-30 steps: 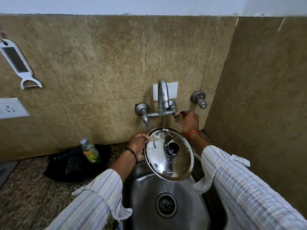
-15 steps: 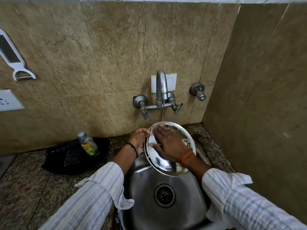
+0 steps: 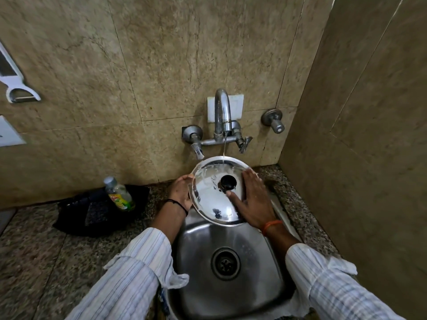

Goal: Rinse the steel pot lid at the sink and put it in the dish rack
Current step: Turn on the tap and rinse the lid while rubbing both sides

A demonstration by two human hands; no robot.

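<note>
The steel pot lid [image 3: 217, 192] was held tilted over the back of the sink [image 3: 231, 285], its black knob [image 3: 228, 182] facing up, with a thin stream of water [image 3: 224, 146] from the tap [image 3: 222, 112] landing on its far rim. The left hand [image 3: 181, 192] gripped the lid's left edge, fingers curled round the rim; how far they reached behind the lid was hidden. The right hand [image 3: 251, 199] lay flat and spread on the lid's right side, thumb stretched toward the knob, not clenched on anything. Its fingertips were slightly blurred, so their exact contact was hard to make out.

Below the hands, the drain [image 3: 226, 263] sat in the sink's middle, and the sink's near edge was cut off by the striped sleeves [image 3: 129, 280]. Left of the left hand, a small bottle [image 3: 119, 192] with a yellow-green label stood in a dark tray [image 3: 92, 215] on the speckled stone desk [image 3: 34, 250]; the tray's contents were too dark to tell. Far left on the tiled wall [image 3: 138, 65] hung a white peeler [image 3: 16, 86], partly cut off by the frame, with a white plate [image 3: 9, 132] below it also cropped. Right of the right hand, a separate valve [image 3: 273, 120] stuck out near the corner wall
</note>
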